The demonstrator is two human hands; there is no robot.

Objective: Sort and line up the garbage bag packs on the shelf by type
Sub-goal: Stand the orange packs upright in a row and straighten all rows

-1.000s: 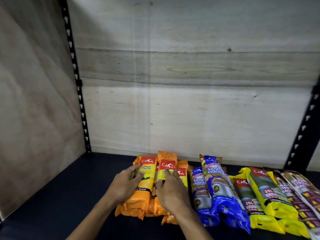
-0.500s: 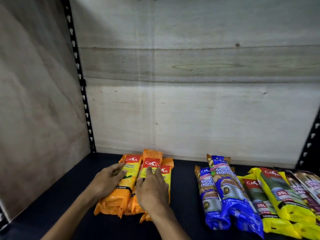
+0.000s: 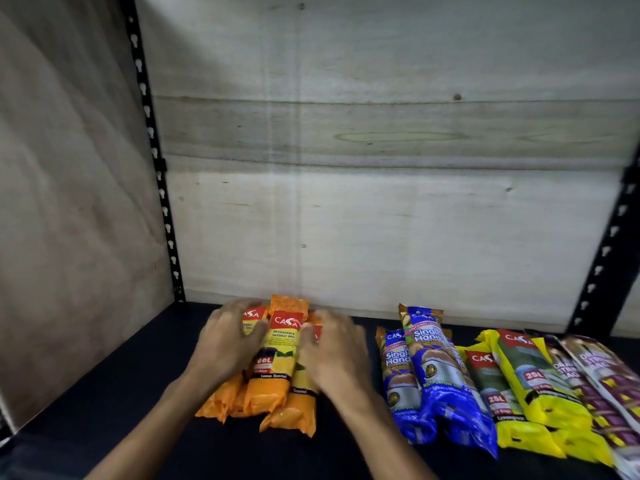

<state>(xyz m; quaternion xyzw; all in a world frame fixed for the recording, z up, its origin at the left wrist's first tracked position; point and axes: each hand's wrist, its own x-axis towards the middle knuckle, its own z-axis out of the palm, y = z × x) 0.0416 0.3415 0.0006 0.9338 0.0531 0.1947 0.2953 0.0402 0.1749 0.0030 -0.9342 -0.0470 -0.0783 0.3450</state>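
The orange packs (image 3: 273, 365) had slid toward the left side of the shelf (image 3: 114, 386) since a second ago, and a dark gap now showed between them and the blue packs (image 3: 429, 379). The left hand (image 3: 228, 337) and right hand (image 3: 332, 351) lay on the bunch from both sides, fingers bent round it, squeezing the packs together. I think the orange kind now has its own spot but needs lining up.
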